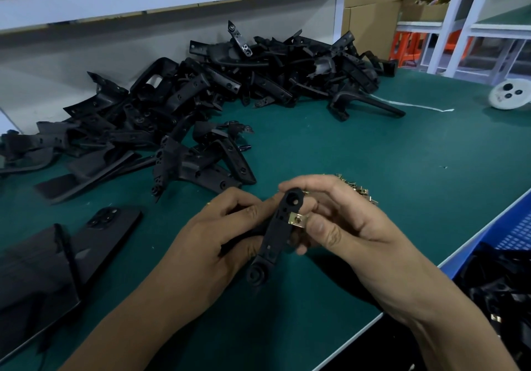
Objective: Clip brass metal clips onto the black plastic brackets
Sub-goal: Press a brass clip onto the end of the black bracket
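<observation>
Green-topped workbench [373, 155], white shelf [143, 0] above, cardboard boxes [373, 11] behind, white racks [459, 26]

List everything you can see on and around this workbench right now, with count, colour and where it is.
held bracket: one, black, between both hands
brass clip: one, at the held bracket's right edge
loose clips: small brass pile, behind right hand
bracket pile: many, black, far left and centre of mat
phone: one, black, left, face down
round disc: one, white, far right
crate: one, blue, right of bench
left hand: grips bracket
right hand: pinches clip
</observation>
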`<action>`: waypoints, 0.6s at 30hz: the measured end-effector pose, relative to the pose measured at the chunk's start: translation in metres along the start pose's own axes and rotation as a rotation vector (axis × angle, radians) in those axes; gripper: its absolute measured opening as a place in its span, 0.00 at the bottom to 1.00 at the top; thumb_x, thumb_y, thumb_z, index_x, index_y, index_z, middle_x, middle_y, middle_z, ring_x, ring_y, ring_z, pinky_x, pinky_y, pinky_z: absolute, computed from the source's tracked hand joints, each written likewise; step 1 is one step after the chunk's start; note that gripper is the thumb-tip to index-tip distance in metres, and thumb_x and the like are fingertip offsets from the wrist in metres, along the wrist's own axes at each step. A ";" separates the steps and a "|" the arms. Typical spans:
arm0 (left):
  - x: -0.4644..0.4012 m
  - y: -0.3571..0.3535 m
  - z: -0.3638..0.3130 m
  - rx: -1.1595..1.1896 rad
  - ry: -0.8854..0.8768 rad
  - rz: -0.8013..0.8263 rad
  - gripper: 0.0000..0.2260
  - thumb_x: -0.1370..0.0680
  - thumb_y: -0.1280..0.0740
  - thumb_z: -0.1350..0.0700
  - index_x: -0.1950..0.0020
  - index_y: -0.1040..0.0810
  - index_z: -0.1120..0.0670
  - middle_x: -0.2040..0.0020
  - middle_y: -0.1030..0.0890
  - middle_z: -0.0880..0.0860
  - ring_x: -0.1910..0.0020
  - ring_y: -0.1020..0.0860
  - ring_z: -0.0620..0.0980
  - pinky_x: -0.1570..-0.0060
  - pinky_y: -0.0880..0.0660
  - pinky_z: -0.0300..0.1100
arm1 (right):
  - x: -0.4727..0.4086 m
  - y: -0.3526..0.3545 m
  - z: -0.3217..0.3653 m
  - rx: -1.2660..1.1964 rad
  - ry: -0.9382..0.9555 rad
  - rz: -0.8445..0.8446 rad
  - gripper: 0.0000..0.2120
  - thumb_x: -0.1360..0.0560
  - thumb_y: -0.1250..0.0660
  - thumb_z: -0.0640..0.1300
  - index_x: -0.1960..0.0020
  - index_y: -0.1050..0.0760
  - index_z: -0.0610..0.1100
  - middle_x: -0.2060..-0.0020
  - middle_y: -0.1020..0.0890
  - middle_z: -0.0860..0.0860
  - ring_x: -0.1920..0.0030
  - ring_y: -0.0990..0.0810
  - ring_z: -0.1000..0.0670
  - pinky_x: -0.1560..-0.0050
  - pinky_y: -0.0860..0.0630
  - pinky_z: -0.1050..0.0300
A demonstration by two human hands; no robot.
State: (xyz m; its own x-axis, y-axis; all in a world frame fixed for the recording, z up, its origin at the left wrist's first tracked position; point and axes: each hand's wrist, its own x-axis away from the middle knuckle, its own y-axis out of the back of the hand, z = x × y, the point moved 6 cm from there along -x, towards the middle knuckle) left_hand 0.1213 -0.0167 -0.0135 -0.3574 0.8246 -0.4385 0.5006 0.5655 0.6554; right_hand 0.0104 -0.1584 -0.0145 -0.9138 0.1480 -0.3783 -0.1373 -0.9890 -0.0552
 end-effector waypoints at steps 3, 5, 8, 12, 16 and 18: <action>-0.001 0.002 -0.006 -0.064 -0.008 0.009 0.18 0.17 0.38 0.48 0.27 0.23 0.44 0.42 0.23 0.47 0.43 0.21 0.51 0.46 0.29 0.33 | 0.001 0.001 -0.001 -0.012 0.008 0.009 0.17 0.19 0.34 0.45 0.30 0.25 0.48 0.46 0.25 0.33 0.50 0.23 0.44 0.49 0.22 0.52; 0.001 0.001 -0.007 -0.048 0.002 0.016 0.20 0.19 0.40 0.46 0.28 0.22 0.44 0.42 0.23 0.47 0.43 0.21 0.52 0.47 0.28 0.35 | 0.002 0.001 -0.001 -0.014 0.016 0.012 0.16 0.19 0.34 0.44 0.31 0.24 0.47 0.47 0.23 0.34 0.51 0.23 0.45 0.49 0.22 0.54; 0.002 0.001 -0.001 -0.076 0.017 0.042 0.20 0.19 0.39 0.46 0.27 0.24 0.39 0.40 0.24 0.47 0.41 0.22 0.52 0.47 0.25 0.42 | 0.002 0.000 0.000 -0.030 0.025 0.016 0.15 0.20 0.33 0.42 0.34 0.23 0.47 0.49 0.20 0.40 0.52 0.22 0.46 0.49 0.22 0.55; 0.003 -0.001 0.004 -0.052 0.015 0.037 0.20 0.18 0.39 0.46 0.26 0.25 0.37 0.40 0.24 0.47 0.42 0.22 0.53 0.47 0.25 0.41 | 0.002 0.000 0.002 -0.036 0.027 0.000 0.15 0.20 0.33 0.40 0.34 0.24 0.45 0.49 0.20 0.39 0.52 0.22 0.45 0.48 0.22 0.54; 0.001 0.003 0.002 -0.138 0.015 -0.022 0.20 0.17 0.37 0.45 0.25 0.28 0.36 0.41 0.24 0.45 0.42 0.22 0.50 0.47 0.26 0.36 | 0.000 0.001 0.002 -0.031 0.043 -0.071 0.15 0.19 0.34 0.41 0.33 0.24 0.44 0.52 0.18 0.42 0.55 0.19 0.47 0.51 0.22 0.55; 0.000 0.006 -0.002 -0.216 0.027 -0.081 0.21 0.17 0.37 0.44 0.23 0.31 0.34 0.43 0.25 0.42 0.43 0.22 0.48 0.48 0.27 0.34 | 0.000 0.007 0.001 -0.054 0.052 -0.188 0.13 0.21 0.32 0.39 0.36 0.23 0.42 0.56 0.17 0.43 0.59 0.18 0.47 0.53 0.22 0.57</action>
State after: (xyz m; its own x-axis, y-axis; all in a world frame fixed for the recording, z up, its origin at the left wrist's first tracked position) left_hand 0.1232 -0.0134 -0.0083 -0.4115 0.7744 -0.4806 0.2899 0.6112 0.7365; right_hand 0.0085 -0.1652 -0.0138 -0.8528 0.3315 -0.4035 -0.2821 -0.9427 -0.1783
